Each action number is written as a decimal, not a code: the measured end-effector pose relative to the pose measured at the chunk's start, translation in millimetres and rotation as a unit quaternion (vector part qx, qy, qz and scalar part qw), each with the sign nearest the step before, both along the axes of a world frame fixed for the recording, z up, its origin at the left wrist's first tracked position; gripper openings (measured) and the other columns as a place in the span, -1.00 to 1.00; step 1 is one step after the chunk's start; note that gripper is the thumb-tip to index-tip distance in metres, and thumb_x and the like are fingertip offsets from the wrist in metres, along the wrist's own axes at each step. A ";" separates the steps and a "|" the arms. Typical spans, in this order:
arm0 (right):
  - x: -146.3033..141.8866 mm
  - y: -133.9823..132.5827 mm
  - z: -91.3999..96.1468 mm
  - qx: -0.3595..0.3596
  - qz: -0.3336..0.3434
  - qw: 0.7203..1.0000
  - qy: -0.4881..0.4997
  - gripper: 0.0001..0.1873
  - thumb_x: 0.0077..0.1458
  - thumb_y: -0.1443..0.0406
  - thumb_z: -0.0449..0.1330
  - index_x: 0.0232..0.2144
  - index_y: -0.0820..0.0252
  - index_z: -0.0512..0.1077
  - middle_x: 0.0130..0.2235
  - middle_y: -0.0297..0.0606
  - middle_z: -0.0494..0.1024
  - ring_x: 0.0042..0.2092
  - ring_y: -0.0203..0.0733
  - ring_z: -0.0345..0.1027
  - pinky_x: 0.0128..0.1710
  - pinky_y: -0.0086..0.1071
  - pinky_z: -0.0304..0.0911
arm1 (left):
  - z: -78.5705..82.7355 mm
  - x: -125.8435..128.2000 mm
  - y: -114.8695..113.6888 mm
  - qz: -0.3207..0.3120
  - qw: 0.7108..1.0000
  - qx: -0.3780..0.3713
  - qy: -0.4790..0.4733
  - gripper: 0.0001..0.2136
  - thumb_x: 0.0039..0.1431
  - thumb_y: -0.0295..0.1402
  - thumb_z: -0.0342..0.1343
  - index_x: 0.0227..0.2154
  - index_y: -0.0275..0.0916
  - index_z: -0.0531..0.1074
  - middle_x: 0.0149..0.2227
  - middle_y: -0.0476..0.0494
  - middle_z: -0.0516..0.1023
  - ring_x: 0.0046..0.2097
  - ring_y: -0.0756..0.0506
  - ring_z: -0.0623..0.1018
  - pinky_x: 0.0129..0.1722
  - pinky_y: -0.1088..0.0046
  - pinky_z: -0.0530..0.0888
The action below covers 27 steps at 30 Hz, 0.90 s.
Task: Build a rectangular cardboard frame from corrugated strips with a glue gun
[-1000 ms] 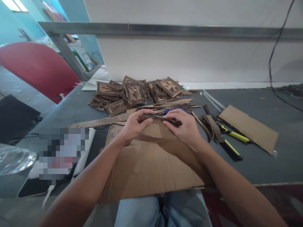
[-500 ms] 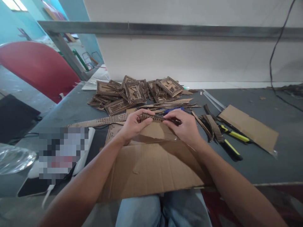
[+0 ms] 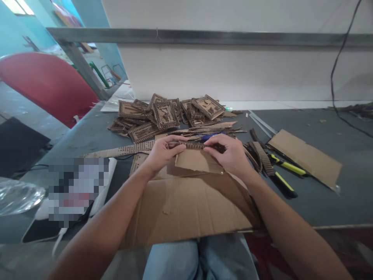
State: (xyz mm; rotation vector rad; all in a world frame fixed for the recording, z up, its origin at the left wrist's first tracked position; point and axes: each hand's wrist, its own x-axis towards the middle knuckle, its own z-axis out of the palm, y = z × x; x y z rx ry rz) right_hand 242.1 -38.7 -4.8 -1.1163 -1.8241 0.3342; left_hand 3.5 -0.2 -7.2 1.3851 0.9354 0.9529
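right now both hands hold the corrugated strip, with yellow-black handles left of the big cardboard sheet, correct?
Not left: the head view shows the yellow-black handles right of the big cardboard sheet. Left hand and right hand do hold the corrugated strip.

Illumination: diffuse — brightest at the window, far beyond the left hand. Shadow darkens the cardboard sheet below the right hand. Pixelation masks an area left of both hands — detail between them is soft.
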 end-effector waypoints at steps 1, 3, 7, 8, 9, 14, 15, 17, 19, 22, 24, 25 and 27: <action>0.3 0.2 -0.1 -0.004 0.000 1.000 0.001 -0.96 0.12 0.33 0.35 -0.31 0.12 0.58 -0.24 -0.23 0.66 -0.20 -0.14 0.53 -0.13 -0.27 0.41 | -0.4 -0.2 0.2 0.005 1.000 0.004 0.008 -0.62 0.01 -0.19 0.42 -0.12 -0.24 0.63 -0.39 -0.09 0.66 -0.37 -0.02 0.58 -0.35 0.53 0.49; 0.1 0.4 -0.5 -0.013 0.001 1.000 0.004 -0.97 0.12 0.32 0.35 -0.32 0.11 0.58 -0.25 -0.23 0.66 -0.20 -0.13 0.53 -0.13 -0.26 0.41 | -0.6 -0.8 0.0 0.008 1.000 0.010 0.026 -0.64 0.02 -0.20 0.42 -0.13 -0.24 0.64 -0.40 -0.09 0.66 -0.38 -0.01 0.57 -0.38 0.54 0.47; -2.0 -0.9 -0.9 -0.040 -0.004 0.999 0.018 -0.97 0.11 0.32 0.34 -0.33 0.10 0.58 -0.27 -0.24 0.66 -0.21 -0.12 0.53 -0.14 -0.25 0.41 | -0.8 -2.5 -0.3 -0.001 0.999 0.012 0.044 -0.65 0.05 -0.18 0.39 -0.12 -0.22 0.65 -0.39 -0.10 0.67 -0.38 -0.01 0.58 -0.39 0.55 0.46; -2.4 -1.4 -0.8 -0.048 -0.005 0.999 0.023 -0.97 0.11 0.32 0.34 -0.34 0.10 0.58 -0.27 -0.25 0.66 -0.22 -0.12 0.53 -0.15 -0.25 0.40 | -1.0 -2.9 -0.2 -0.001 0.999 0.011 0.046 -0.65 0.05 -0.17 0.39 -0.12 -0.22 0.65 -0.39 -0.10 0.67 -0.38 -0.02 0.58 -0.39 0.54 0.46; -2.9 -1.8 -0.8 -0.056 -0.006 0.998 0.029 -0.97 0.11 0.31 0.35 -0.34 0.11 0.58 -0.27 -0.25 0.66 -0.22 -0.13 0.53 -0.15 -0.25 0.40 | -1.2 -3.3 -0.1 -0.002 0.999 0.010 0.046 -0.65 0.05 -0.17 0.39 -0.12 -0.22 0.65 -0.38 -0.11 0.68 -0.38 -0.02 0.58 -0.39 0.53 0.46; -3.9 -2.6 0.3 -0.080 -0.009 0.995 0.054 -0.96 0.08 0.33 0.37 -0.35 0.12 0.59 -0.29 -0.25 0.65 -0.24 -0.15 0.51 -0.17 -0.26 0.37 | -2.2 -4.4 0.3 -0.009 0.999 -0.006 0.035 -0.63 0.05 -0.15 0.40 -0.12 -0.23 0.64 -0.36 -0.13 0.69 -0.36 -0.05 0.61 -0.36 0.50 0.49; -4.0 -2.7 0.9 -0.082 -0.008 0.995 0.054 -0.97 0.08 0.33 0.38 -0.36 0.12 0.60 -0.29 -0.25 0.65 -0.24 -0.15 0.51 -0.17 -0.27 0.37 | -2.4 -4.3 0.4 -0.010 0.999 -0.010 0.032 -0.62 0.04 -0.15 0.40 -0.12 -0.23 0.64 -0.37 -0.12 0.69 -0.36 -0.05 0.61 -0.35 0.50 0.49; -4.0 -3.1 2.5 -0.085 -0.009 0.995 0.053 -0.97 0.07 0.33 0.38 -0.36 0.13 0.60 -0.31 -0.26 0.64 -0.26 -0.16 0.50 -0.19 -0.28 0.36 | -2.9 -4.1 0.6 -0.010 1.000 -0.013 0.024 -0.63 0.03 -0.15 0.41 -0.13 -0.23 0.64 -0.39 -0.11 0.69 -0.37 -0.05 0.61 -0.35 0.51 0.49; -3.8 -3.8 4.1 -0.085 -0.014 0.995 0.052 -0.97 0.07 0.34 0.39 -0.37 0.13 0.61 -0.32 -0.26 0.64 -0.27 -0.17 0.49 -0.21 -0.28 0.36 | -3.3 -3.8 0.8 -0.011 1.000 -0.015 0.015 -0.63 0.02 -0.16 0.42 -0.13 -0.23 0.63 -0.40 -0.10 0.68 -0.37 -0.04 0.61 -0.35 0.51 0.49; -3.3 -4.5 4.8 -0.084 -0.023 0.995 0.048 -0.97 0.05 0.34 0.39 -0.38 0.12 0.61 -0.33 -0.27 0.64 -0.29 -0.18 0.49 -0.21 -0.28 0.37 | -4.0 -3.7 0.9 -0.014 1.000 -0.017 0.013 -0.62 0.02 -0.15 0.42 -0.12 -0.23 0.63 -0.41 -0.10 0.68 -0.38 -0.04 0.61 -0.37 0.51 0.49; -3.1 -4.5 3.9 -0.085 -0.026 0.995 0.051 -0.97 0.06 0.32 0.39 -0.37 0.11 0.62 -0.33 -0.27 0.65 -0.29 -0.17 0.50 -0.23 -0.28 0.39 | -4.5 -4.0 0.9 -0.015 1.000 -0.019 0.012 -0.62 0.03 -0.16 0.42 -0.12 -0.23 0.63 -0.40 -0.11 0.68 -0.37 -0.05 0.61 -0.36 0.50 0.49; -3.1 -4.3 3.2 -0.086 -0.027 0.994 0.056 -0.96 0.05 0.31 0.39 -0.36 0.11 0.62 -0.33 -0.27 0.66 -0.30 -0.17 0.51 -0.24 -0.28 0.40 | -4.7 -4.1 1.0 -0.014 1.000 -0.020 0.010 -0.62 0.03 -0.16 0.42 -0.12 -0.23 0.63 -0.39 -0.12 0.69 -0.37 -0.05 0.62 -0.35 0.50 0.50; -3.4 -3.8 1.5 -0.088 -0.029 0.993 0.070 -0.91 0.04 0.27 0.41 -0.34 0.10 0.62 -0.33 -0.27 0.67 -0.31 -0.16 0.52 -0.25 -0.27 0.42 | -4.8 -4.2 1.1 -0.012 1.000 -0.022 0.007 -0.62 0.02 -0.17 0.43 -0.12 -0.23 0.63 -0.38 -0.13 0.69 -0.36 -0.05 0.62 -0.33 0.49 0.51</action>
